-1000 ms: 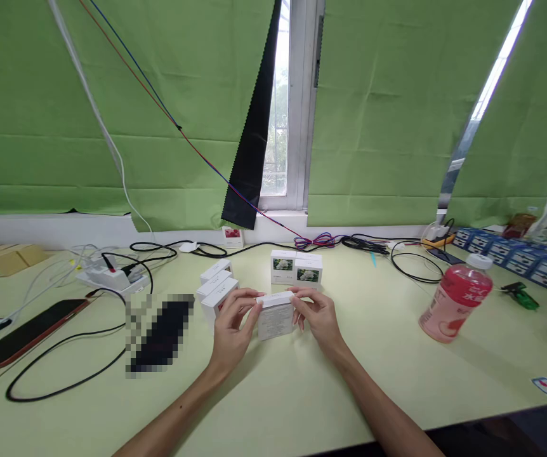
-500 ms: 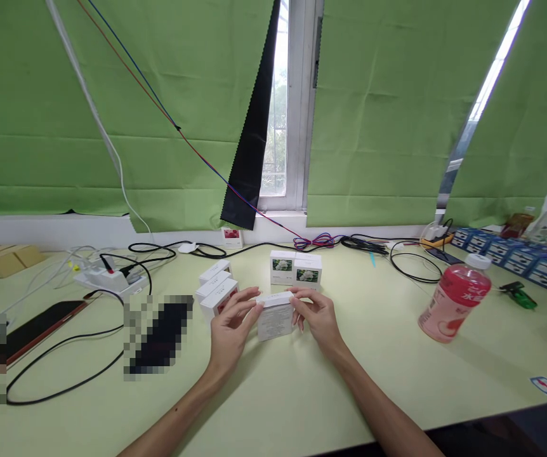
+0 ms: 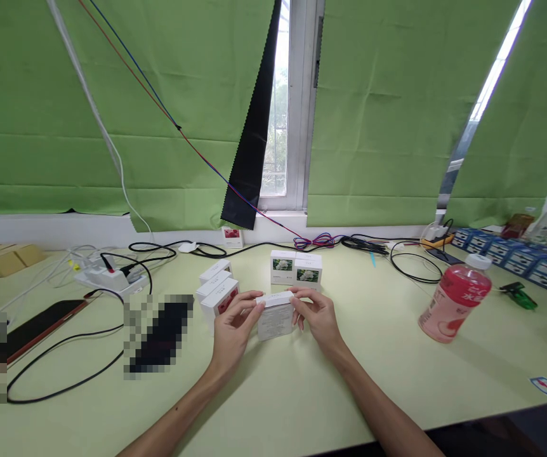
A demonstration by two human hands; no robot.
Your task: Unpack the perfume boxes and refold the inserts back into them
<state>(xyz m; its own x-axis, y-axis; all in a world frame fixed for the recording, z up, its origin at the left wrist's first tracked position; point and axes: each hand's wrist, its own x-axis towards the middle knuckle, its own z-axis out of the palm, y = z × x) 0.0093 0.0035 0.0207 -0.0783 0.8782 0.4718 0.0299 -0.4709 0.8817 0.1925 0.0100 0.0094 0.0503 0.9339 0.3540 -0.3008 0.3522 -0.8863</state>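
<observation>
Both hands have thumb and fingers drawn nearly together on a white box [image 3: 275, 322]: the left hand [image 3: 230, 327] pinches its upper left corner, the right hand [image 3: 320, 317] its upper right. It is upright over the middle of the bench [image 3: 292, 406]; whether its base touches is hard to tell. A light, even pinch should keep it level without denting it. Two white-flower boxes [image 3: 283, 270] stand just behind; three boxes [image 3: 214, 289] beside the left hand seem easiest to knock. A pink bottle [image 3: 454, 301] stands well apart, right
</observation>
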